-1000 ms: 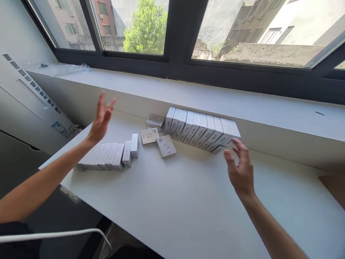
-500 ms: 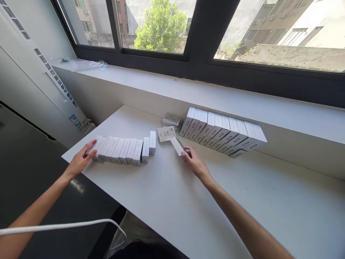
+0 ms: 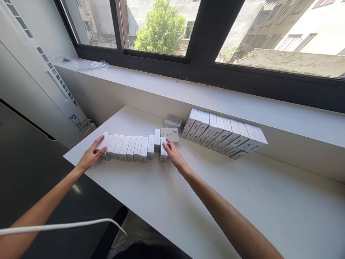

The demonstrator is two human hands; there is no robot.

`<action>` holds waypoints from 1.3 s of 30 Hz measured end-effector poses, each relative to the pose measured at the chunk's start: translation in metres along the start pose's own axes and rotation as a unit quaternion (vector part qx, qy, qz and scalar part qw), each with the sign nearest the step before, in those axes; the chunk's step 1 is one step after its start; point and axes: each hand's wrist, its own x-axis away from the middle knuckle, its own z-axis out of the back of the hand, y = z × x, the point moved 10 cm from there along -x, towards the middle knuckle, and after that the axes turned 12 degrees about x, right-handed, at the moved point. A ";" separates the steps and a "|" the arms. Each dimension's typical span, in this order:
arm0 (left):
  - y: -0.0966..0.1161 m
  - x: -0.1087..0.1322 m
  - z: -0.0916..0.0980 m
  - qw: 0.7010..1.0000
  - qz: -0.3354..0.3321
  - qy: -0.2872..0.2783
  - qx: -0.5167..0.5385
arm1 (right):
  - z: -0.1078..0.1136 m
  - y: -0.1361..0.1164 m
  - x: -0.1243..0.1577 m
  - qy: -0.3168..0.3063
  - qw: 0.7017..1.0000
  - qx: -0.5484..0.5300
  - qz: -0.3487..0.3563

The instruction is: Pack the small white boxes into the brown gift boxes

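Note:
A row of several small white boxes [image 3: 129, 146] leans like fallen dominoes on the white table [image 3: 188, 201]. My left hand [image 3: 91, 156] rests flat against the row's left end, fingers stretched out. My right hand [image 3: 172, 153] grips one white box [image 3: 162, 149] standing on edge at the row's right end. A flat box [image 3: 170, 134] lies just behind my fingers. Another box [image 3: 173, 121] lies further back by the wall. A second, longer leaning row of white boxes [image 3: 223, 133] stands against the wall to the right.
A deep white window ledge [image 3: 215, 97] runs behind the table, with crumpled clear plastic [image 3: 86, 64] at its left end. A tall white air conditioner [image 3: 40, 72] stands at the left. A white cable [image 3: 67, 226] crosses the lower left over the dark floor.
My right hand has carried a box left from the loose pile to the right end of the left row and stood it on edge. My left hand slid closer against the row's left end.

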 end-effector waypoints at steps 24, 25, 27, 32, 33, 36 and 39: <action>0.029 0.021 -0.026 0.992 -0.075 -0.031 -0.098 | 0.001 -0.040 -0.006 -0.008 0.957 0.288 0.041; 0.031 0.029 -0.033 0.992 -0.073 -0.036 -0.099 | 0.006 -0.034 0.010 -0.002 0.954 0.297 0.032; 0.036 0.047 -0.052 0.991 -0.076 -0.053 -0.099 | 0.020 -0.018 0.043 0.016 0.948 0.317 0.013; 0.072 0.098 -0.128 0.980 -0.129 -0.123 -0.091 | 0.079 0.042 0.130 0.066 0.932 0.354 -0.046; 0.082 0.109 -0.145 0.975 -0.143 -0.150 -0.086 | 0.093 0.056 0.147 0.075 0.928 0.359 -0.064; 0.106 0.131 -0.189 0.953 -0.151 -0.257 -0.051 | 0.128 0.095 0.188 0.089 0.919 0.369 -0.109; 0.117 0.112 -0.196 0.944 -0.137 -0.301 0.014 | 0.147 0.115 0.211 0.066 0.919 0.376 -0.102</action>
